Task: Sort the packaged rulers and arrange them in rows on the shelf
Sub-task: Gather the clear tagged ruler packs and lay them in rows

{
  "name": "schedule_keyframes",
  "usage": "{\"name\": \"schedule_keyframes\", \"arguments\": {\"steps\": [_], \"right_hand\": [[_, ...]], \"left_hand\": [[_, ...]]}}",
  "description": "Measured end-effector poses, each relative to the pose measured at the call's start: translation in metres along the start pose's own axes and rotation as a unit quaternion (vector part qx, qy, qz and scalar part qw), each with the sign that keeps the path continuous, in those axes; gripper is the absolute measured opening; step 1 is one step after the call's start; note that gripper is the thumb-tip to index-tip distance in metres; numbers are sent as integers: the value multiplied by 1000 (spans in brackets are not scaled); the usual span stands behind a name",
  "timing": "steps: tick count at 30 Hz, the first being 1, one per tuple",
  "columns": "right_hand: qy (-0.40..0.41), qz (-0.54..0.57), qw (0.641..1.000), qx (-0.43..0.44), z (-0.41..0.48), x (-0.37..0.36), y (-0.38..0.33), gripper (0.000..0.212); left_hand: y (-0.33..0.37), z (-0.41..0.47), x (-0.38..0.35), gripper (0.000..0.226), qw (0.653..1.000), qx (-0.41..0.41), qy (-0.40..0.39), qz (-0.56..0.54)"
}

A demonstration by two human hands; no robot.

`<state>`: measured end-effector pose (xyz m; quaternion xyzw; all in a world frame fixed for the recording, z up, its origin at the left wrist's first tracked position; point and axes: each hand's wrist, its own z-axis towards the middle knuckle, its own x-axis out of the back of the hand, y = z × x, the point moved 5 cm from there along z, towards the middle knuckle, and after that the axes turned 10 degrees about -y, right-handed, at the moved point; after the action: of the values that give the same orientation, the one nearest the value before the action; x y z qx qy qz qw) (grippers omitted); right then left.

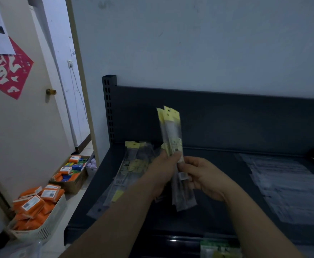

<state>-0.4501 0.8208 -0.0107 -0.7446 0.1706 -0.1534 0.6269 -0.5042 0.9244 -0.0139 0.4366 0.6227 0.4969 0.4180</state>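
I hold a bundle of packaged rulers [172, 133] upright above the dark shelf [217, 175]; they are clear sleeves with yellow header cards. My left hand [163, 164] grips the bundle from the left at its middle. My right hand [201, 175] pinches the lower part from the right. More packaged rulers [128, 170] lie in a loose pile on the shelf's left side, behind my left forearm. A row of clear packaged rulers [286, 183] lies flat on the shelf's right side.
The shelf's back panel [227, 118] rises behind the bundle, with a slotted upright [108, 108] at its left. On the floor at left stand a white basket of orange packs [38, 207] and a cardboard box of packs [72, 172]. A door [22, 118] stands further left.
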Motion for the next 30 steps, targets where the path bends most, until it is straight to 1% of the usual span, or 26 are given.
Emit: {"name": "schedule_keyframes", "arguments": {"steps": [1,2,3,5,7,9,11,12,14,16,18,20,22,24,26,27,28,30], "right_hand": [[13,23,1000,8,-4,5,0,21],[39,33,999,10,-9,12,0,20],[76,18,997,0,-14,20,2,20],[154,-63,985,-42,-23,37,10,22],[220,-151,961,-75,-27,51,18,27],[254,-216,939,-86,-26,59,23,31],[253,-251,931,-81,-24,57,25,26],[249,-258,930,-77,-22,55,25,23],[250,-270,927,-70,-18,52,26,20],[259,-294,917,-73,-13,52,26,20],[265,-319,905,-93,-8,52,26,22],[263,-363,885,-126,-7,53,26,30],[278,-431,848,-133,-9,52,19,47],[298,-464,831,-72,-6,45,5,50],[278,-485,829,-24,6,35,-5,44],[257,-488,834,-15,14,30,-8,38],[236,-482,844,-20,21,24,-9,31],[199,-478,854,-48,33,12,-9,24]], "left_hand": [[0,2,-2,60,998,11,-14,64],[2,3,-2,62,991,9,-20,128],[3,4,2,56,982,-3,-12,190],[9,1,20,41,947,-35,55,314],[13,-3,42,32,901,-55,128,411],[13,-4,56,22,863,-44,164,476],[12,-6,67,21,855,-1,177,488],[13,-8,71,23,850,22,186,493],[13,-9,74,42,834,57,191,515],[12,-3,69,52,827,62,180,529],[7,6,61,68,808,78,161,561],[1,12,56,84,788,102,144,590],[-3,15,59,88,786,117,133,592],[-6,18,67,79,802,124,119,572],[-3,21,71,49,823,118,117,543],[0,23,71,36,830,110,122,533],[2,23,71,30,835,106,124,525],[3,24,72,29,849,101,123,504]]}}
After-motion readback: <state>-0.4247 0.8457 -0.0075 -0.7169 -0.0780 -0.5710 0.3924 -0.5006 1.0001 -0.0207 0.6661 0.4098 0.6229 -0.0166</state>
